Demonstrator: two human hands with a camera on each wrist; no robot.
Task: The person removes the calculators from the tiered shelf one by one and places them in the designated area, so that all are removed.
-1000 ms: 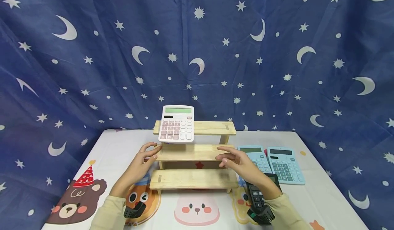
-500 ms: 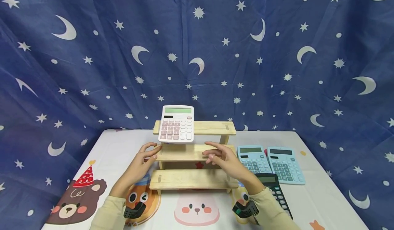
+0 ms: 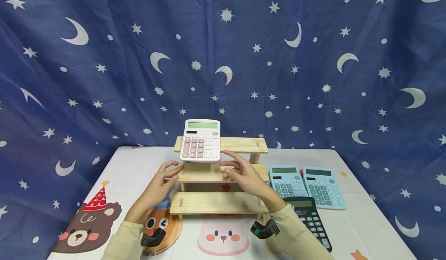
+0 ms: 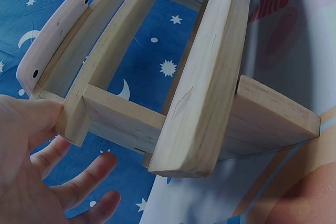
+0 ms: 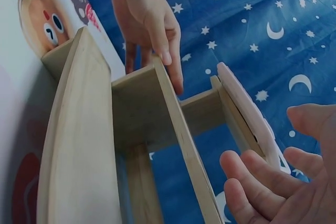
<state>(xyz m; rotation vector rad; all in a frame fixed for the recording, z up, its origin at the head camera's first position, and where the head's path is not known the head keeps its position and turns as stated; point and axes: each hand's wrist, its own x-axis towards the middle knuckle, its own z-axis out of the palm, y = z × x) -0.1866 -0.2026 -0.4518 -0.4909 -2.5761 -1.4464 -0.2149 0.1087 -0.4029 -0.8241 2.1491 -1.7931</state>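
A three-tier wooden display shelf [image 3: 219,202] stands on the table. On its top tier, at the left, a white calculator with pink keys [image 3: 200,141] leans upright, facing me. My left hand [image 3: 156,186] holds the left end of the middle board [image 4: 73,121], thumb and index finger at its edge, the other fingers spread. My right hand [image 3: 245,175] is in front of the middle and top tiers, fingers loosely bent and holding nothing. Its index fingertip is close to the calculator's lower right corner; whether they touch I cannot tell. In the right wrist view the calculator [image 5: 252,108] shows edge-on.
Two light-blue calculators [image 3: 285,180] [image 3: 324,187] lie on the table right of the shelf. A black calculator [image 3: 311,221] lies nearer, partly behind my right forearm. The white tablecloth [image 3: 366,229] has cartoon prints. A blue star-and-moon curtain [image 3: 223,51] hangs behind.
My right hand has moved left along the shelf, from the middle board's right end to beside the white calculator, uncovering more of the black calculator. My left hand has stayed in place.
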